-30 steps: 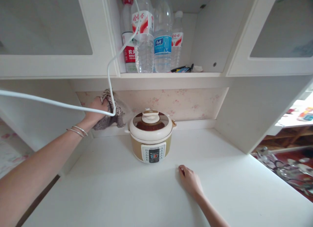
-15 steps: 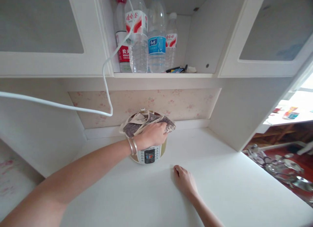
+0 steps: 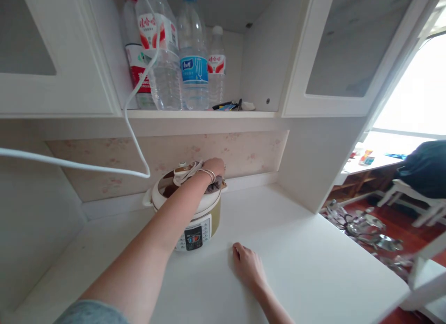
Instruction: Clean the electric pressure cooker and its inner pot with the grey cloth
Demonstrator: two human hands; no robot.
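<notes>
With the electric cooker (image 3: 205, 213) taken as the middle of the clock face, the left hand (image 3: 214, 167) is reaching to its one o'clock edge and gripping a bunched grey-brown cloth (image 3: 213, 185). The cloth is lying against the right and back of the lid (image 3: 167, 187), while the left forearm is crossing in front of the cooker and hiding part of its control panel (image 3: 194, 238). Two silver bangles (image 3: 211, 174) are circling that wrist (the fingers themselves are mostly turning away from view). At four o'clock, well clear of the cooker, the right hand (image 3: 248, 267) is resting on the white worktop (image 3: 296, 268), its fingers curling into a loose fist. The cooker is standing upright near the back wall. Overhead at twelve o'clock, four plastic bottles (image 3: 194, 89) are standing on a cabinet shelf (image 3: 205, 114). A white cable (image 3: 69, 163) is running in from nine o'clock, bending at ten and rising before the bottles. Far off at three o'clock, something dark is covering a white seat (image 3: 400, 188).
</notes>
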